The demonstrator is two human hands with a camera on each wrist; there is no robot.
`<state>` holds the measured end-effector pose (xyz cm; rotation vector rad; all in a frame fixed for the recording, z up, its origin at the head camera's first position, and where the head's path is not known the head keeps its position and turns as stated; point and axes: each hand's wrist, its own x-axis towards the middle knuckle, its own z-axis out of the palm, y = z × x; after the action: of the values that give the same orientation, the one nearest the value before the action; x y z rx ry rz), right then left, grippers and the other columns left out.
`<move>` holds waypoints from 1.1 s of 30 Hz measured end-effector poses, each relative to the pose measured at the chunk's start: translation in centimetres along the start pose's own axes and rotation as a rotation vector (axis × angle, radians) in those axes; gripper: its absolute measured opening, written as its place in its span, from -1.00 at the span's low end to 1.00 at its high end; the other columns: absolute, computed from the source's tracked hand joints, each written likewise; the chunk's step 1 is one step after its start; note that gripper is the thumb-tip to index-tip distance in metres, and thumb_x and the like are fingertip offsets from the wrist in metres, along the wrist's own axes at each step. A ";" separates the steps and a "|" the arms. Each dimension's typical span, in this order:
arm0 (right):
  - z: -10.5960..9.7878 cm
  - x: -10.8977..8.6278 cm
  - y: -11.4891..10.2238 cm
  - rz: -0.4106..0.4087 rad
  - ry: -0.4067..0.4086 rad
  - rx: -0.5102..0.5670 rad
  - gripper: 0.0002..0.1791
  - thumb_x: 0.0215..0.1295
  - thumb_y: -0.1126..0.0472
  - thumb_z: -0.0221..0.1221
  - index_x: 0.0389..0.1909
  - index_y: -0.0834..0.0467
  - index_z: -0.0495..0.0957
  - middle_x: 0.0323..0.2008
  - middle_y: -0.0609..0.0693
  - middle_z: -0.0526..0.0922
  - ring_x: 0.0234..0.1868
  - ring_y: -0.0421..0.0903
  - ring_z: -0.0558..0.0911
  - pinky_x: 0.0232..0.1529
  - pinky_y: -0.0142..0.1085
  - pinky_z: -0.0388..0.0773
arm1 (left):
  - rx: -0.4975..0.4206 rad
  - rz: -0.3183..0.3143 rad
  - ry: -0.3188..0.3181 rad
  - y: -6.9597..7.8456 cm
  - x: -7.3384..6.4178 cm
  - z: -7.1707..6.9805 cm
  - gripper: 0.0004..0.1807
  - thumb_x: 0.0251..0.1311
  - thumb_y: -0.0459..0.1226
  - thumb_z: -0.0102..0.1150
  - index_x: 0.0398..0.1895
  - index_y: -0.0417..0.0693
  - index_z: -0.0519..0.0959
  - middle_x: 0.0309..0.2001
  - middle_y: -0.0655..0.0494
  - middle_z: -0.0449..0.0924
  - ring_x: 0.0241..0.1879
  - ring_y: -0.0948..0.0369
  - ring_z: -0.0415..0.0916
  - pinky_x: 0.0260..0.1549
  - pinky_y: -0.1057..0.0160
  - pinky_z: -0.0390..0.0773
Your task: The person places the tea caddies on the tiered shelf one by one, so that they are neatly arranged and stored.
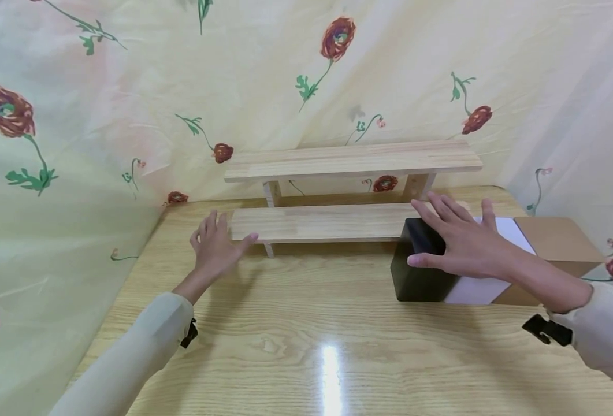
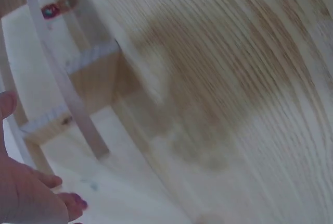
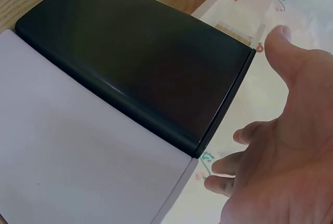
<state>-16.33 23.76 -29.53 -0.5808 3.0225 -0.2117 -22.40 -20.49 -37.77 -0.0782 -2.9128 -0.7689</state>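
Note:
A two-tier wooden shelf, with an upper board and a lower board, stands at the back of the table. My left hand hovers by the left end of the lower board, fingers spread and holding nothing. In the left wrist view, that hand shows at the lower left edge beside the shelf. My right hand reaches over a black box and a white box, its fingers spread. The right wrist view has this hand beside the black box, apart from it.
A brown cardboard-coloured box stands at the right end of the row, against the white one. Flower-printed cloth hangs behind and on both sides of the wood-grain table. The black box overlaps the lower board's right end in the head view.

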 end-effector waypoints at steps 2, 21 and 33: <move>0.0 0.0 0.0 -0.014 0.002 -0.002 0.15 0.12 -0.46 0.11 0.54 -0.07 -0.28 0.52 0.19 -0.23 0.49 0.22 -0.16 0.14 0.38 -0.69 | -0.013 -0.020 0.026 -0.7 0.2 -0.1 0.08 0.13 0.31 0.09 0.48 -0.24 0.00 0.49 -0.28 -0.21 0.43 -0.24 -0.25 0.24 -0.32 -0.26; 0.7 0.6 0.3 -0.165 0.031 0.066 0.25 -0.17 -0.16 0.49 0.52 -0.01 -0.02 0.44 0.22 0.11 0.44 0.25 0.02 0.17 0.44 -0.42 | -0.069 -0.144 -0.055 -4.2 0.9 0.6 0.08 0.04 0.29 0.21 0.41 -0.29 0.15 0.46 -0.31 -0.15 0.41 -0.26 -0.24 0.17 -0.36 -0.26; 0.8 1.2 0.8 -0.229 0.034 0.155 0.07 -0.16 0.00 0.52 0.40 0.22 0.23 0.36 0.31 0.23 0.36 0.26 0.17 0.26 0.32 -0.17 | -0.073 -0.127 -0.104 -3.9 0.9 1.1 -0.10 0.20 0.23 0.11 0.40 -0.22 0.23 0.47 -0.31 -0.20 0.40 -0.26 -0.26 0.13 -0.37 -0.23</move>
<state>-17.66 23.94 -30.47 -0.9160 2.9300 -0.4656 -23.71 -23.35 -40.54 0.0628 -3.0113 -0.9177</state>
